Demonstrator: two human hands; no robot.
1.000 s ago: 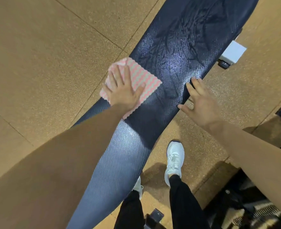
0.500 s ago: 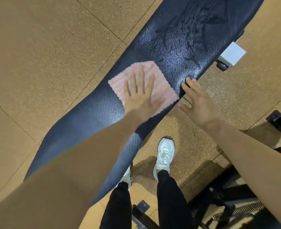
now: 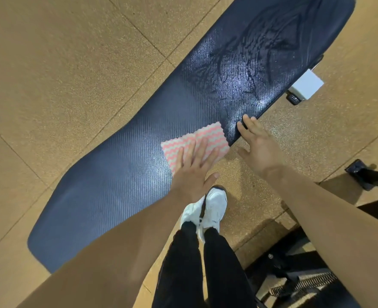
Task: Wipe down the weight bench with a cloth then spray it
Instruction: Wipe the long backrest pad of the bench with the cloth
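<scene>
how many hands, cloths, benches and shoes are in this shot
hands: 2, left hand, right hand
cloth: 1
bench: 1
white shoes: 2
total: 6

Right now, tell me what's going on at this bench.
A person stands beside the dark weight bench, wiping it. The left hand presses a pink-and-white cloth flat on the pad near its closer edge. The right hand is open, its fingers resting on that same edge just past the cloth. Wet streaks glisten farther along the pad. No spray bottle is in view.
</scene>
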